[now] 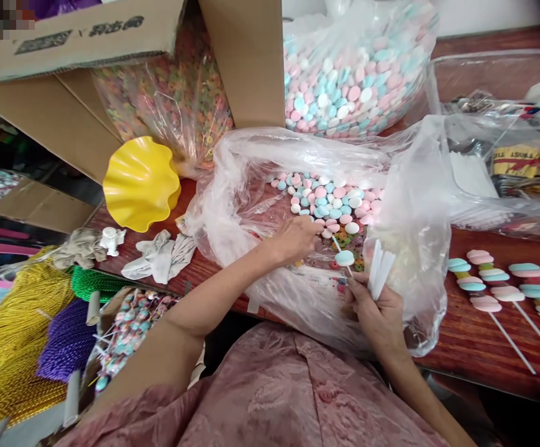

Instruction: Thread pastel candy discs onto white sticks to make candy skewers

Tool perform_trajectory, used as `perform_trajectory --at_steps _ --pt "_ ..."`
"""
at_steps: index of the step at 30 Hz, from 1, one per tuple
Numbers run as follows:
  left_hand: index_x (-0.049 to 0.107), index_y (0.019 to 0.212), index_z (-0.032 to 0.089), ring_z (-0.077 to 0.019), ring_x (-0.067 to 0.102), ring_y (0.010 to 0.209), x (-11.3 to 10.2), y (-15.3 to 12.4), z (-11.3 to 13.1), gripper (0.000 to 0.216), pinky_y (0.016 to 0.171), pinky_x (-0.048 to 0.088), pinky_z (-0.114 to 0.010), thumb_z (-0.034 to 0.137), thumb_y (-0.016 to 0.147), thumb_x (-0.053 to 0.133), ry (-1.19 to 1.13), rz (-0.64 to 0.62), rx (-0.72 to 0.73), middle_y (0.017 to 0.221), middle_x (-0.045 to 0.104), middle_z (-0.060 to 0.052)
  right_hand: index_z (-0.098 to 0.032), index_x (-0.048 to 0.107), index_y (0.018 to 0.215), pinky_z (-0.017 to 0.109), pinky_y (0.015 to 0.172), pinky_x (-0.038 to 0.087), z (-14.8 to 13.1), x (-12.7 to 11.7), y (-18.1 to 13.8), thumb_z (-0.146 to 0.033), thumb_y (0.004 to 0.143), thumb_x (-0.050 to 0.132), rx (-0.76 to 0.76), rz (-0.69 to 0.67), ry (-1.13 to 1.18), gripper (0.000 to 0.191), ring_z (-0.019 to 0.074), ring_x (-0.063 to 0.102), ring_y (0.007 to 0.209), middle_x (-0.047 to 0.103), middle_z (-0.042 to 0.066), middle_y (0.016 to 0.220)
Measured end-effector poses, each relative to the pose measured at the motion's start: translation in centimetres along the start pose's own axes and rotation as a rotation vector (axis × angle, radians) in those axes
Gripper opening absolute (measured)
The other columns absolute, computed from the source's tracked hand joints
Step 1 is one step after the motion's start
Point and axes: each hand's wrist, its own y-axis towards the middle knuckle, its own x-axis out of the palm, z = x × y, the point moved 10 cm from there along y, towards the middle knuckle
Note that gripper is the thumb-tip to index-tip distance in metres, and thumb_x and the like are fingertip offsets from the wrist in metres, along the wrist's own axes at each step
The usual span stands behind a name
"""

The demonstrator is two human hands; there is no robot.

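My left hand (296, 239) reaches into an open clear plastic bag (260, 161) on the table, fingers curled and pinched at the edge of a heap of pink, blue and white round candies (332, 202). What the fingertips hold is hidden. My right hand (376, 308) is closed on a bundle of white sticks (380, 268) and on one stick carrying a pale blue candy (344, 257). The two hands are a short way apart over the bag.
Finished candy sticks (493, 288) lie on the red-brown table (475, 347) to the right. A yellow wavy bowl (140, 183), a cardboard box (87, 74) with ring candies and a big bag of round candies (353, 68) stand behind. Coils of yellow, purple and green cord (32, 335) lie at left.
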Motion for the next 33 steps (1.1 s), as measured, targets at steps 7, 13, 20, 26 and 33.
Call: perform_trajectory --at_steps 7,13,20,26,33 --pt "0.076 0.094 0.015 -0.02 0.065 0.089 0.7 2.9 -1.9 0.025 0.083 0.049 -0.031 0.013 0.088 0.052 -0.142 -0.016 -0.008 0.094 0.072 -0.008 -0.017 0.07 0.094 0.024 0.045 0.031 1.2 0.4 -0.6 -0.047 0.089 0.068 -0.001 -0.039 0.067 0.03 0.0101 0.04 0.047 0.05 -0.005 0.056" --pt "0.076 0.089 0.015 -0.0224 0.063 0.093 -2.3 1.0 -3.7 0.027 0.082 0.048 -0.034 0.013 0.089 0.049 0.081 0.162 -0.128 0.096 0.068 -0.011 -0.017 0.07 0.097 0.025 0.047 0.035 1.2 0.5 -0.5 -0.047 0.091 0.066 -0.023 -0.069 0.02 0.03 0.0109 0.041 0.048 0.05 -0.006 0.055" --pt "0.071 0.109 0.016 -0.0263 0.064 0.105 0.8 1.3 -0.7 0.025 0.088 0.05 -0.037 0.025 0.095 0.052 0.209 -0.034 -0.161 0.11 0.069 -0.014 -0.016 0.071 0.098 0.024 0.043 0.03 1.2 0.5 -0.5 -0.047 0.09 0.065 -0.02 -0.046 0.023 0.033 0.0096 0.037 0.046 0.049 -0.006 0.055" --pt "0.067 0.114 0.013 -0.0279 0.062 0.109 1.9 1.6 -0.3 0.028 0.097 0.048 -0.04 0.018 0.09 0.054 0.145 0.033 -0.057 0.109 0.071 -0.014 -0.014 0.074 0.099 0.024 0.045 0.031 1.5 0.3 -0.6 -0.046 0.09 0.066 -0.039 -0.052 -0.022 0.034 0.0101 0.038 0.048 0.049 -0.005 0.057" --pt "0.061 0.128 0.017 -0.0228 0.063 0.094 1.7 0.9 0.6 0.048 0.09 0.049 -0.036 0.01 0.082 0.052 -0.074 0.155 0.058 0.103 0.072 -0.008 -0.014 0.073 0.097 0.024 0.044 0.03 1.2 0.3 -0.5 -0.045 0.088 0.067 -0.049 -0.046 -0.023 0.033 0.01 0.038 0.047 0.049 -0.005 0.055"
